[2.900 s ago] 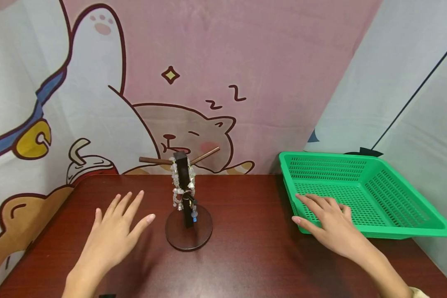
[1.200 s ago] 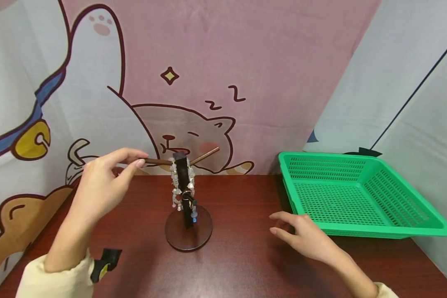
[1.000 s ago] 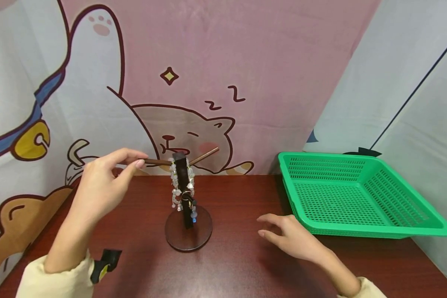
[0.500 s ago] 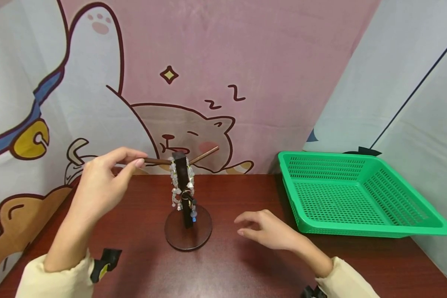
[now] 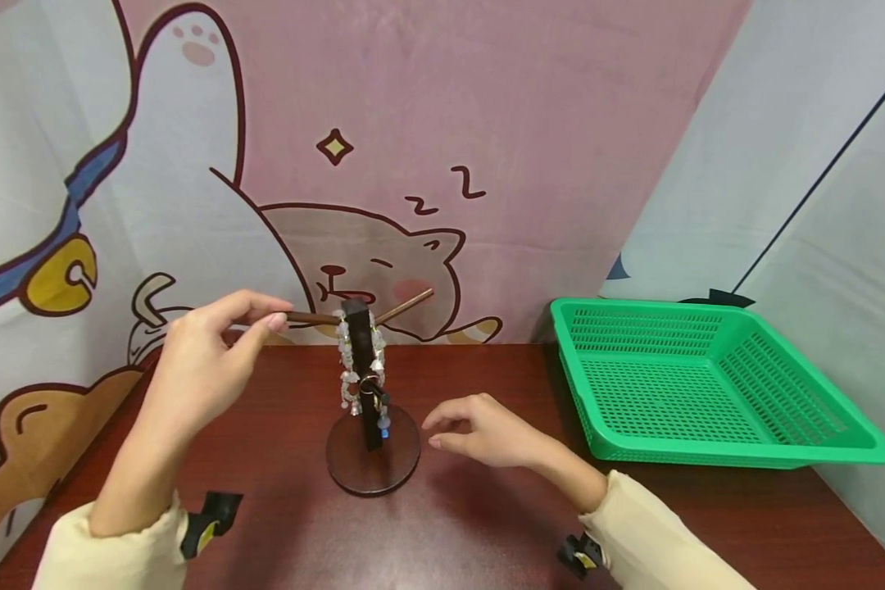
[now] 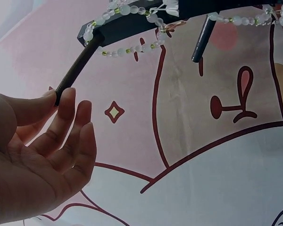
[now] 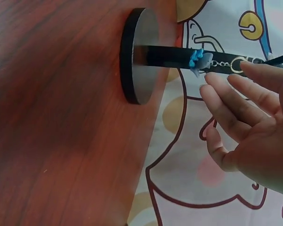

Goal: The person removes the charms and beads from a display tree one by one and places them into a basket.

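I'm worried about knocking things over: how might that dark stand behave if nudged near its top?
The dark stand would probably rock or tip, being a tall, narrow post on a round base. The left hand, pinching one peg, may steady it somewhat. The bead strands looped over its pegs would likely swing.

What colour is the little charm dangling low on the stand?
The charm is bright blue with a greyish-blue part; it shows best in the right wrist view.
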`<control>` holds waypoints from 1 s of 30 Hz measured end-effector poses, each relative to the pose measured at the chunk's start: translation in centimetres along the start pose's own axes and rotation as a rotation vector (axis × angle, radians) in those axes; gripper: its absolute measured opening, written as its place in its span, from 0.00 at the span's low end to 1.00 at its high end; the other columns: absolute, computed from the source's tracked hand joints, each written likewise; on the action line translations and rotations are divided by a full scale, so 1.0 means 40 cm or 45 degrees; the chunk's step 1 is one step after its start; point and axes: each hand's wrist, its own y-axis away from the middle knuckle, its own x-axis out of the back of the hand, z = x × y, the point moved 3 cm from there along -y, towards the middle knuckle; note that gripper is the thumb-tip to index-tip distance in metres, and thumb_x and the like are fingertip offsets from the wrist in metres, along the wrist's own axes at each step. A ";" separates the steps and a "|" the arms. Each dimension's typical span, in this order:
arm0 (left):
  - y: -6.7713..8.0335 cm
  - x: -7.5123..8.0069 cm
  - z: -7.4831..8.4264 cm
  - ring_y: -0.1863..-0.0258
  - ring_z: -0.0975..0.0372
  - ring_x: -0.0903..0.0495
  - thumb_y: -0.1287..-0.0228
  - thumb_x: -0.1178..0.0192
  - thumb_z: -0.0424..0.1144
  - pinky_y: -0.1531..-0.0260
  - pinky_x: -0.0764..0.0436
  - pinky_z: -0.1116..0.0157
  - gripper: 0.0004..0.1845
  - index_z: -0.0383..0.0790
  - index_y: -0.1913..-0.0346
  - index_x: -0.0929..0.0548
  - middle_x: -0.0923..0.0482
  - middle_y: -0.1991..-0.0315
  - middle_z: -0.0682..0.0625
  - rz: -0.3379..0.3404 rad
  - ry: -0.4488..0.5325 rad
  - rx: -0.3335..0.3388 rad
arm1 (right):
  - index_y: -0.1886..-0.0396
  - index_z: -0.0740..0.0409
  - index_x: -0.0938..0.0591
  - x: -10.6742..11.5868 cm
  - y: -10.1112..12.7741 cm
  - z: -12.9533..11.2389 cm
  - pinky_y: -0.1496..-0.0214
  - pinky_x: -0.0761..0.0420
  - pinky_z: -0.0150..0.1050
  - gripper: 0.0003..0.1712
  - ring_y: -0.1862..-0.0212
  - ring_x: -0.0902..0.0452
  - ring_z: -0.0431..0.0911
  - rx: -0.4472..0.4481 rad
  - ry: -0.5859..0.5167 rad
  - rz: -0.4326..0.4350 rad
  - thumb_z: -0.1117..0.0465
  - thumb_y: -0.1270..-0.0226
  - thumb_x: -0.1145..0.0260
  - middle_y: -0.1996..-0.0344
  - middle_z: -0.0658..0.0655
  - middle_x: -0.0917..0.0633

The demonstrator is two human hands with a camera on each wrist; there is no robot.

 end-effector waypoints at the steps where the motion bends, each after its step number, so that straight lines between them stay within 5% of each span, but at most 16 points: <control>1: 0.000 0.000 -0.001 0.75 0.61 0.20 0.39 0.41 0.34 0.76 0.30 0.76 0.05 0.41 0.62 0.16 0.17 0.72 0.49 -0.001 0.001 -0.001 | 0.61 0.58 0.17 -0.001 -0.007 -0.004 0.58 0.24 0.34 0.08 0.63 0.23 0.35 0.003 -0.008 -0.003 0.65 0.41 0.35 0.67 0.47 0.16; 18: 0.002 0.003 0.011 0.74 0.56 0.19 0.38 0.42 0.32 0.76 0.31 0.75 0.05 0.40 0.62 0.17 0.18 0.74 0.49 -0.022 0.001 -0.017 | 0.66 0.61 0.17 -0.028 -0.105 -0.039 0.62 0.25 0.30 0.07 0.67 0.24 0.33 0.019 -0.161 0.112 0.64 0.44 0.33 0.72 0.47 0.16; 30: 0.001 -0.001 0.002 0.75 0.56 0.19 0.40 0.41 0.32 0.75 0.31 0.78 0.05 0.39 0.62 0.16 0.18 0.73 0.48 -0.004 0.045 -0.007 | 0.76 0.55 0.17 -0.044 -0.139 -0.039 0.72 0.30 0.29 0.04 0.75 0.29 0.33 -0.071 -0.124 0.241 0.61 0.48 0.30 0.81 0.42 0.20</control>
